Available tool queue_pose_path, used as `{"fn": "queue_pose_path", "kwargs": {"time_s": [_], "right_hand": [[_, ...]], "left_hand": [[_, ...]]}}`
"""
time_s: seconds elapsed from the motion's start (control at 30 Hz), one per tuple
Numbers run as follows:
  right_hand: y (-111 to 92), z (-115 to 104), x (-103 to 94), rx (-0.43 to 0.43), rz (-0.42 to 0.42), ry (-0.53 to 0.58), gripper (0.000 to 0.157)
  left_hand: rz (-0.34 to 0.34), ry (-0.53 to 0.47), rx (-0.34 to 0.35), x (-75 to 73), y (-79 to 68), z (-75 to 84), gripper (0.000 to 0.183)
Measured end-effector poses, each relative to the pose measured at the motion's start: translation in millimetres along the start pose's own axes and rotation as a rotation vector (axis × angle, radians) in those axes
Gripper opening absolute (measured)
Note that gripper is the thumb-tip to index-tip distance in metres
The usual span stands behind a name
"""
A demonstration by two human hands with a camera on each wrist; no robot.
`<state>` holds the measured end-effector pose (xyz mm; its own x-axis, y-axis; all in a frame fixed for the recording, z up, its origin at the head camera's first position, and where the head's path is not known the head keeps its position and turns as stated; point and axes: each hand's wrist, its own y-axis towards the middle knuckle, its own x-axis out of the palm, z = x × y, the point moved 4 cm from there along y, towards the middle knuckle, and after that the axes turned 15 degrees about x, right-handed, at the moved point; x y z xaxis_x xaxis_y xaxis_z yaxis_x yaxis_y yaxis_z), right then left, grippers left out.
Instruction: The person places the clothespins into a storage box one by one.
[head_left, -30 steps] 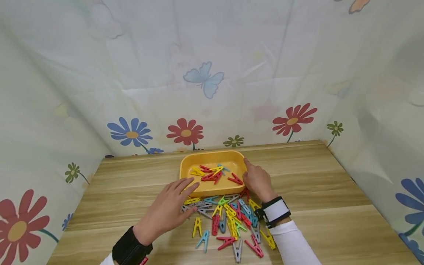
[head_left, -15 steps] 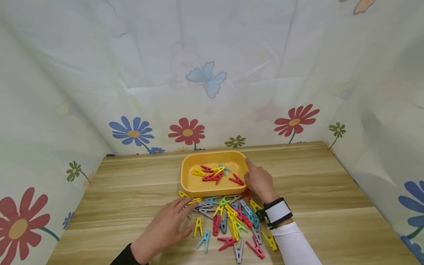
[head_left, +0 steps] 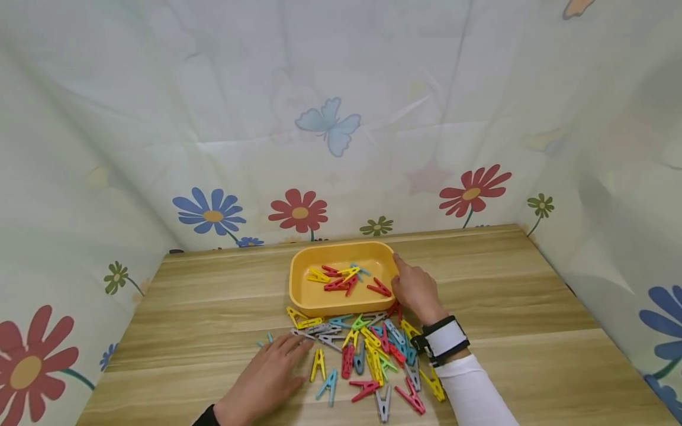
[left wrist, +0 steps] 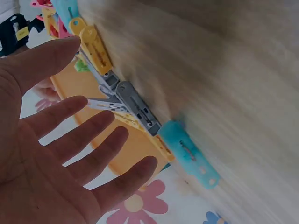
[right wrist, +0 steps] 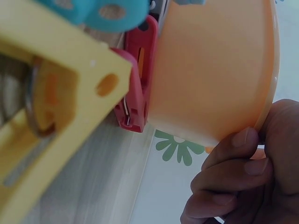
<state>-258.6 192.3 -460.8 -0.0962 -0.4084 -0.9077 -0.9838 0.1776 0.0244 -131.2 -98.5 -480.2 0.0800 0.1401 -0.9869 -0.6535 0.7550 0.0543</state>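
Note:
A yellow plastic tray [head_left: 301,294] holds several red, yellow and blue clothespins [head_left: 335,285]. My right hand [head_left: 418,291] grips its right rim, with thumb and curled fingers [right wrist: 231,170] around the edge in the right wrist view. My left hand [head_left: 269,374] lies low at the left side of a heap of loose clothespins [head_left: 375,355], its fingers spread and nothing held. A blue clothespin [left wrist: 189,154] lies just beyond the little finger, mostly hidden by the hand in the head view. Grey clothespins [left wrist: 135,105] are close to the other fingertips.
The loose heap spreads across the wooden table [head_left: 213,296] in front of the tray. A yellow clothespin [head_left: 318,364] and a light blue clothespin [head_left: 327,386] lie at its near left. A flower-print curtain [head_left: 245,148] stands behind and at both sides.
My left hand has drawn back from the tray's front left corner, down toward me and left. Yellow clothespins there and a blue one beyond the fingers now show. The right hand keeps its grip.

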Motion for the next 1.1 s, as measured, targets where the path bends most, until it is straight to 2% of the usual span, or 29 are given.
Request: {"fn": "queue_pose_path", "kwargs": {"time_s": [0.23, 0.5, 0.73, 1.1], "right_hand": [[0.2, 0.8, -1.7, 0.014, -0.008, -0.001, 0.056], [-0.2, 0.1, -2.4, 0.015, -0.013, 0.000, 0.056], [-0.2, -1.0, -2.7, 0.001, -0.001, 0.007, 0.056], [0.7, -2.8, -3.5, -0.008, 0.004, 0.006, 0.056]], "left_hand": [[-0.020, 0.007, -0.002, 6.6, -2.2, -1.6, 0.055], [-0.007, 0.027, -0.011, 4.6, -1.8, -3.2, 0.048], [-0.027, 0.013, -0.031, 5.0, 0.0, -7.7, 0.036], [0.071, 0.059, 0.045, 6.3, -3.6, -8.1, 0.009]]}}
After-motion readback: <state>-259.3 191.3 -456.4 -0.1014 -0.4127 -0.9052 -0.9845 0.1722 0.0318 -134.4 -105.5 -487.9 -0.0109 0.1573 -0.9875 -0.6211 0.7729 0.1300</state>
